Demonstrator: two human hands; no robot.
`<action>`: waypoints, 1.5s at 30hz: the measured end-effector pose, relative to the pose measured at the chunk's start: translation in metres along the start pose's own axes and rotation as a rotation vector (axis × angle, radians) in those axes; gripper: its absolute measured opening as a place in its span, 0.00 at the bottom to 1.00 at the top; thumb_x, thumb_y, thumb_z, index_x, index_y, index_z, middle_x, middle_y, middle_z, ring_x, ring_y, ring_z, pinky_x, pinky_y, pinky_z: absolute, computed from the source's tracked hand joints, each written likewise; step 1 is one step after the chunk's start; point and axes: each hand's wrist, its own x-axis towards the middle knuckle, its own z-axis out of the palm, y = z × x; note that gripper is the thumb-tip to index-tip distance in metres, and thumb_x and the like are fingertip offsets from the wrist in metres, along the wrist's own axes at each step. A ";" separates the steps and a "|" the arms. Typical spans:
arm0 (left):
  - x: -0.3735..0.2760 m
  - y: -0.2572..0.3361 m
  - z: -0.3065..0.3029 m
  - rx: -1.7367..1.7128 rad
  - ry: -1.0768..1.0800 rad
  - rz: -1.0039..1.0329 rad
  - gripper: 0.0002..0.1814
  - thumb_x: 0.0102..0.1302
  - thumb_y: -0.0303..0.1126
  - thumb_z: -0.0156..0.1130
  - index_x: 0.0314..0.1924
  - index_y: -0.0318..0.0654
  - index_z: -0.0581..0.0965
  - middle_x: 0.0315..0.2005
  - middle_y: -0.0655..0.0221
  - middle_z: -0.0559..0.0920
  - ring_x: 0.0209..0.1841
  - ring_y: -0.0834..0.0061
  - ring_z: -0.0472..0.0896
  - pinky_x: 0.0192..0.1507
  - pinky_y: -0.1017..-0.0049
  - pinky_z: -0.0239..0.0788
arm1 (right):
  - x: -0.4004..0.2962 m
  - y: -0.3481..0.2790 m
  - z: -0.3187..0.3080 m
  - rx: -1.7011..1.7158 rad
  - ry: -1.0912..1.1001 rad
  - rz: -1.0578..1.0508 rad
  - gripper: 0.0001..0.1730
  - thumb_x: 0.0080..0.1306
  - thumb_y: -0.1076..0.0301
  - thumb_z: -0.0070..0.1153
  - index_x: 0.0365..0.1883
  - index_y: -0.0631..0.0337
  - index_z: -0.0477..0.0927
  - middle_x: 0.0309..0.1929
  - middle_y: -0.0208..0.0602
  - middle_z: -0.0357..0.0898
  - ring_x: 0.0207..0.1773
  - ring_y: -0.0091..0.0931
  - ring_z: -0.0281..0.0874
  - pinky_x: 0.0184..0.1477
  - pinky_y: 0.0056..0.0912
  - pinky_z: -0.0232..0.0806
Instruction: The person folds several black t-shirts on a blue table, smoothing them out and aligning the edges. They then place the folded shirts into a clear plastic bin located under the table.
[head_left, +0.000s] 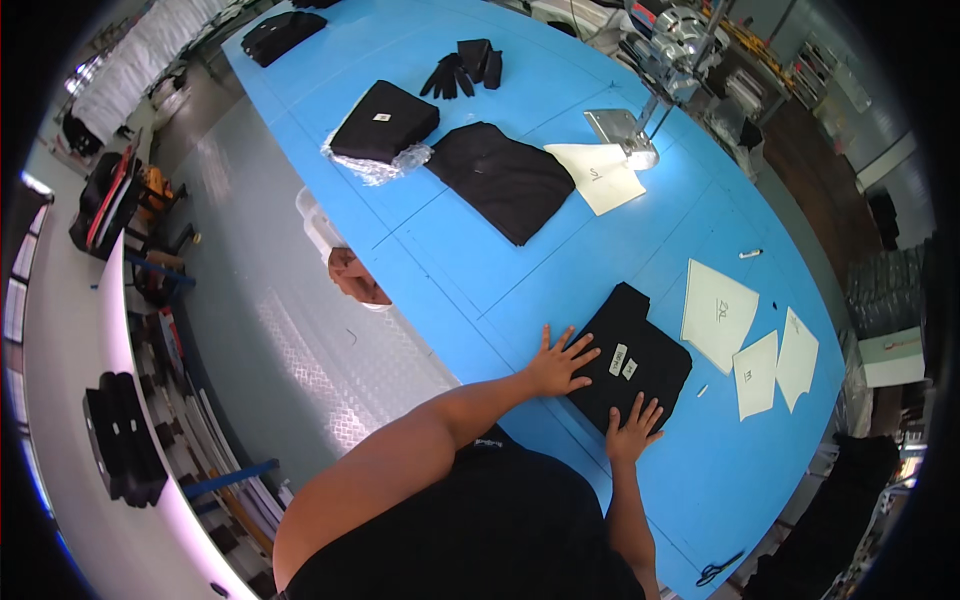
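Observation:
Right before me on the blue table (495, 300) lies a stack of folded black fabric (660, 352). Two small white labels (624, 361) with handwriting rest on top of it. My left hand (559, 365) presses flat on the stack's left edge, fingers spread. Nearer my body, my right hand (632, 431) lies on its lower edge, also with fingers apart. Neither hand grips anything. Cream paper pattern pieces (720, 311) with marked letters lie to the right of the stack, near a small white piece (702, 391) that may be chalk.
Farther up the table are a flat black fabric piece (502, 176), a plastic-wrapped black stack (386, 120), black gloves (450, 75) and an upright cloth-cutting machine (667, 67) beside another pattern (600, 176). A marker (750, 254) lies right; scissors (720, 568) sit at the near right edge.

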 end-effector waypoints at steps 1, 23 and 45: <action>0.001 0.000 -0.002 0.007 -0.014 -0.005 0.41 0.72 0.69 0.42 0.79 0.61 0.57 0.80 0.66 0.49 0.81 0.48 0.42 0.69 0.23 0.24 | 0.001 0.000 -0.001 0.004 0.001 -0.005 0.44 0.74 0.31 0.38 0.81 0.43 0.55 0.84 0.47 0.41 0.86 0.46 0.29 0.73 0.81 0.22; -0.531 -0.062 0.058 -0.427 0.127 -1.198 0.42 0.68 0.61 0.60 0.72 0.39 0.67 0.72 0.44 0.61 0.68 0.44 0.71 0.69 0.54 0.65 | 0.008 0.000 0.003 -0.048 -0.009 -0.018 0.48 0.72 0.24 0.29 0.82 0.40 0.48 0.85 0.43 0.36 0.86 0.42 0.28 0.71 0.85 0.29; -0.627 -0.591 -0.171 -0.689 0.422 -1.241 0.33 0.68 0.55 0.64 0.61 0.36 0.77 0.55 0.49 0.82 0.53 0.53 0.83 0.58 0.61 0.74 | -0.181 -0.546 0.116 0.394 -0.198 -0.616 0.23 0.67 0.60 0.66 0.52 0.67 0.76 0.54 0.53 0.78 0.59 0.48 0.73 0.62 0.49 0.64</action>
